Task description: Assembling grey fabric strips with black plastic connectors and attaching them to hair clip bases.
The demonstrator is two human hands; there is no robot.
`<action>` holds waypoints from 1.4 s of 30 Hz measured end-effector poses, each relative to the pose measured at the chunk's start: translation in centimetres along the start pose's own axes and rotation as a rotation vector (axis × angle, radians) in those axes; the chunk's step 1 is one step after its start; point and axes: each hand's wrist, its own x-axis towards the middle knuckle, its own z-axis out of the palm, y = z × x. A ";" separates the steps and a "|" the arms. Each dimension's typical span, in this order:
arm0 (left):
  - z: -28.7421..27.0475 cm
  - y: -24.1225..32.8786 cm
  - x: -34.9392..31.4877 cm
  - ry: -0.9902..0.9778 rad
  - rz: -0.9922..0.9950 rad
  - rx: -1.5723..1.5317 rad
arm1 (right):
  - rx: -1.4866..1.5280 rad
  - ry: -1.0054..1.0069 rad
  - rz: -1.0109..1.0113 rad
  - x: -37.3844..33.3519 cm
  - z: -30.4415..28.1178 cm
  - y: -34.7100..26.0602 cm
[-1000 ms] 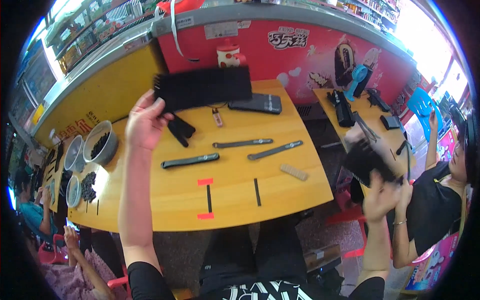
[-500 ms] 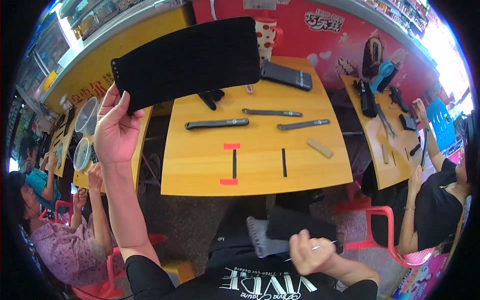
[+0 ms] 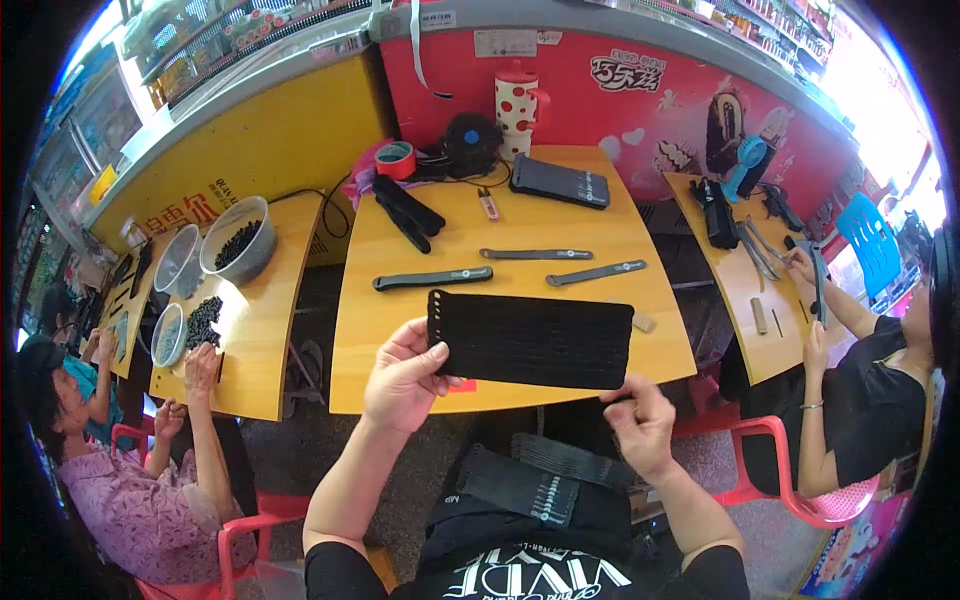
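My left hand [image 3: 405,375] pinches the left end of a flat black sheet of narrow straps [image 3: 530,340], thumb on top, beside a row of small holes. The sheet is level above the table's near edge. At its lower right corner is my right hand [image 3: 642,428], fingers curled together; something dark shows between them, too hidden to name. On my lap lie two more dark strap sheets, one ribbed [image 3: 572,460] and one with pale marks at its end [image 3: 520,487]. Past the held sheet, grey strap bundles [image 3: 433,278] rest on the table.
Small snips [image 3: 488,204], black strap rolls [image 3: 408,213], a grey pouch [image 3: 560,183], red tape [image 3: 395,158], a black fan [image 3: 472,145] and a dotted cup [image 3: 516,110] stand farther back. People work at side tables; left, tubs [image 3: 238,240] hold black pieces.
The black sheet has come down and right, from high on the left to above the near table edge. My right hand has risen to its corner; its thin metal tool no longer shows.
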 end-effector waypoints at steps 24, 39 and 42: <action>6.1 -3.3 37.8 0.182 0.136 1.071 | -0.068 0.152 0.314 36.0 -5.2 13.0; 4.2 -4.9 41.0 0.256 0.189 1.302 | -0.268 0.104 0.175 38.7 -5.3 17.7; 3.6 -5.4 41.2 0.268 0.265 1.399 | -0.608 0.069 0.284 38.6 -4.8 15.7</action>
